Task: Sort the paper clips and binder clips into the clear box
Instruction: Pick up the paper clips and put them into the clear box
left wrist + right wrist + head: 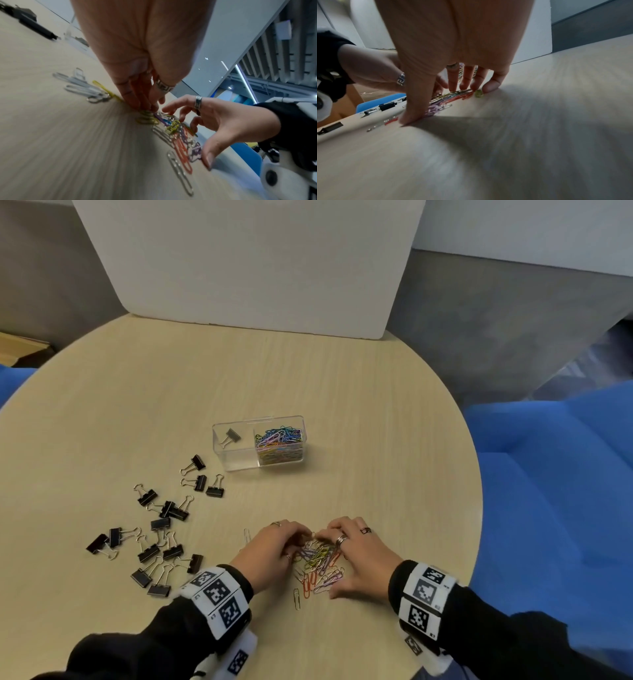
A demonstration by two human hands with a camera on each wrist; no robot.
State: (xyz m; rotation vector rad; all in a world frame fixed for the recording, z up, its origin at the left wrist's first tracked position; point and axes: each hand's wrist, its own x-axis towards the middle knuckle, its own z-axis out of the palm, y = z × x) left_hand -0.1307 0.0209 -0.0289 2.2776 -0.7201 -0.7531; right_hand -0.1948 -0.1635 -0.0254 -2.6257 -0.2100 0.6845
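A loose pile of coloured paper clips (pixel 318 565) lies near the table's front edge. My left hand (pixel 299 544) and right hand (pixel 337 563) cup it from either side. Their fingertips meet at the pile's far end. In the left wrist view the left hand's fingers (pixel 137 97) stand bunched with their tips on the clips (pixel 178 135). The right hand's thumb and spread fingers (pixel 489 86) press on the table around the pile (pixel 447 98). The clear box (pixel 239 460) stands mid-table, with one binder clip (pixel 233 436) in its left compartment and paper clips (pixel 279 441) in its right.
Several black binder clips (pixel 161 529) are scattered on the table left of my hands. Single silver paper clips lie apart from the pile (pixel 296 599) (pixel 246 535). A white board (pixel 253 268) stands at the table's far edge. Blue seating (pixel 555 474) is to the right.
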